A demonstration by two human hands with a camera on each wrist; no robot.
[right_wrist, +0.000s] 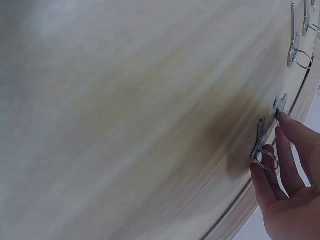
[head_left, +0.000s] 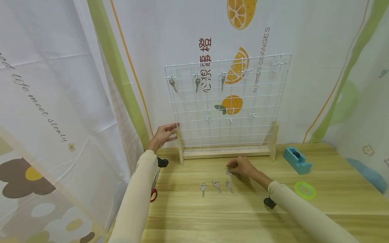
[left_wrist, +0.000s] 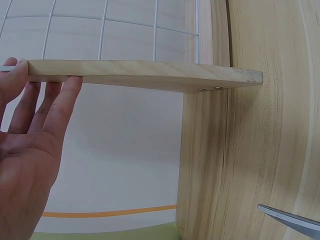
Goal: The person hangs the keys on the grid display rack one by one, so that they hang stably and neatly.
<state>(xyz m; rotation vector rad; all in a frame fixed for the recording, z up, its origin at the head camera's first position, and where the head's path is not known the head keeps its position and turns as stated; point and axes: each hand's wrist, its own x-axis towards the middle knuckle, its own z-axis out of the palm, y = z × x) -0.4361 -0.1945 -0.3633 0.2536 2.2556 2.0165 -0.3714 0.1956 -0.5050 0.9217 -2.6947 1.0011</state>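
Note:
A white wire grid rack [head_left: 225, 98] with wooden ends stands at the back of the table. My left hand [head_left: 164, 135] holds its left wooden end post [left_wrist: 140, 74], thumb at the upper end and fingertips against the outer face. Before the rack's base, my right hand [head_left: 241, 166] pinches a small metal key [right_wrist: 280, 103] by its ring, close over the tabletop. Beneath those fingers lies another key [right_wrist: 259, 136] with a ring, hidden by the hand in the head view. Three more keys lie nearer the front: a left key [head_left: 203, 189], a middle key [head_left: 217, 186] and a right key [head_left: 229, 186].
Three keys hang from hooks along the grid's upper left, one being a dark key [head_left: 198, 83]. Other white hooks [head_left: 230, 119] sit lower and at upper right. A blue tape dispenser [head_left: 297, 160] and yellow-green tape roll [head_left: 305, 190] lie right. Red-handled scissors [head_left: 154, 194] lie left.

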